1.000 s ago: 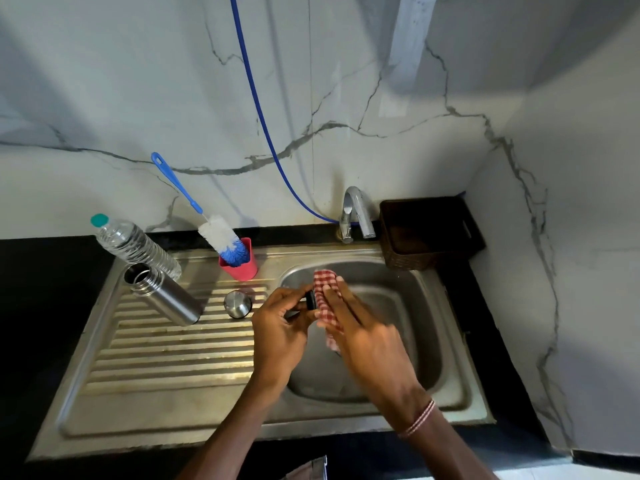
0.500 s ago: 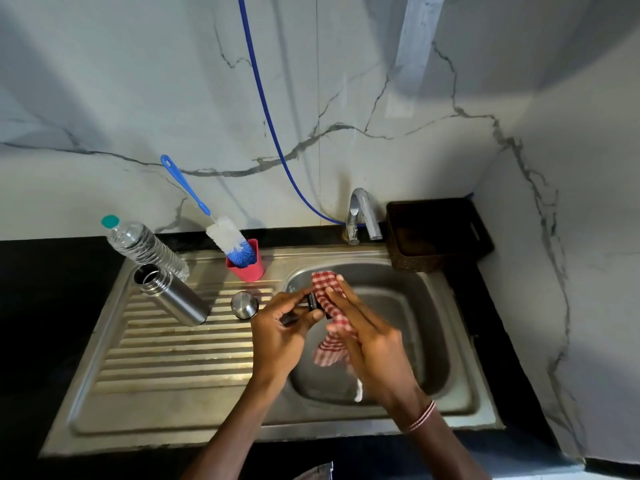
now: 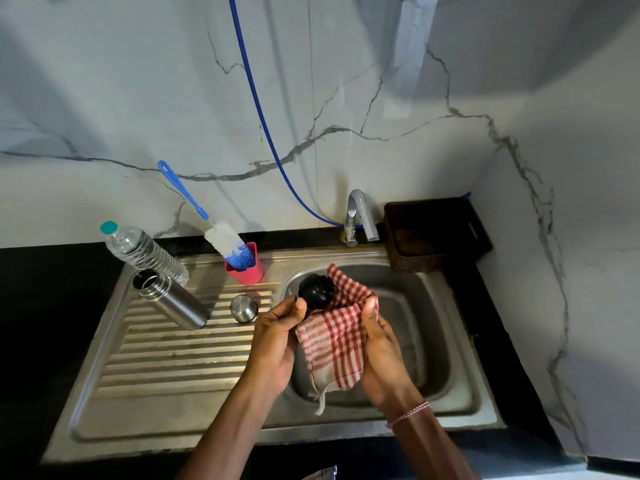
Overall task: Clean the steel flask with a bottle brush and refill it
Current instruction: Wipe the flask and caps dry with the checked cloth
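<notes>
Left hand (image 3: 277,341) and right hand (image 3: 381,355) bare, forearms uncovered; right wrist wears thin twisted thread band (image 3: 410,412), pinkish-red and white, several strands.

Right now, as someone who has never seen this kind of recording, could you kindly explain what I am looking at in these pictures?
There is no machine here. A person wears a camera on the head, so the single view looks down at their own two bare hands over a stainless steel sink. The left hand holds a black round plastic cap, and the right hand grips a red-and-white checked cloth that wraps round it. Left of the basin are an open steel flask, a small round steel cap, a clear plastic water bottle and a blue-and-white bottle brush standing in a pink cup.
</notes>
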The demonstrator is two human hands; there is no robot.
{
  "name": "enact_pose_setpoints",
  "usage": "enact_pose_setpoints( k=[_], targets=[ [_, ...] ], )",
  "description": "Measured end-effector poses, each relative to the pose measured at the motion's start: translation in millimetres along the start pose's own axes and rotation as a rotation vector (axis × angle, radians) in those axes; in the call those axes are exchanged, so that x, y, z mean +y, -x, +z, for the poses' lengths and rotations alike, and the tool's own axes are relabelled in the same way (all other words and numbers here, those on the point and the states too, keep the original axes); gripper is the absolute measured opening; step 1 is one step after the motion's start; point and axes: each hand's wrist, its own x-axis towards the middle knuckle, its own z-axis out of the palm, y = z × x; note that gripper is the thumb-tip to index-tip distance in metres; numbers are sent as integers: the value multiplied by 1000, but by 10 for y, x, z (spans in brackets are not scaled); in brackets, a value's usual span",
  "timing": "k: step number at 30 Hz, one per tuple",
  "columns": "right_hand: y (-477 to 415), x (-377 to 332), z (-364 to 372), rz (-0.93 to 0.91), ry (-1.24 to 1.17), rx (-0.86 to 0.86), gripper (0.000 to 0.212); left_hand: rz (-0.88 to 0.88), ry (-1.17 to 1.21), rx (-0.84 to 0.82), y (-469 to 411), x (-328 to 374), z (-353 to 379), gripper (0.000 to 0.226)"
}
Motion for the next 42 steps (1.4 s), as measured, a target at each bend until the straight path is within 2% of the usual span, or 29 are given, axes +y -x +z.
enact_pose_setpoints(
  k=[4,6,9,13,16,18,21,25,29,35,39,42],
  targets=[
    [-11,-29,32,-10,61,-7,50,-103,-18,63,-22,111,20,15],
    [46,33,36,-52,260,-4,46,-142,5,122,-29,190,36,12],
    [102,121,64,-359,702,-29,35,-201,80,162,-33,212,41,12],
    [-86,154,-86,-811,1166,-51,52,-286,128,147,73,148,92,10],
    [-214,88,-300,-1117,1462,-142,60,-325,142,107,107,113,83,27],
    [-272,19,-473,-1210,1577,-234,71,-350,142,94,97,135,72,35],
    [-311,-90,-600,-1212,1657,-313,90,-373,119,102,80,154,56,30],
    [-372,-167,-368,-1272,1674,-369,78,-362,37,99,70,116,81,26],
    [-405,-196,-386,-1303,1705,-415,59,-318,-9,113,51,197,70,10],
    [-365,-210,-590,-1291,1738,-476,66,-307,-39,113,74,175,66,8],
    [-508,-240,-353,-1187,1667,-542,73,-216,-141,61,106,107,133,21],
    [-542,-221,-321,-1170,1595,-522,69,-139,-44,102,72,129,108,18]
  ],
)
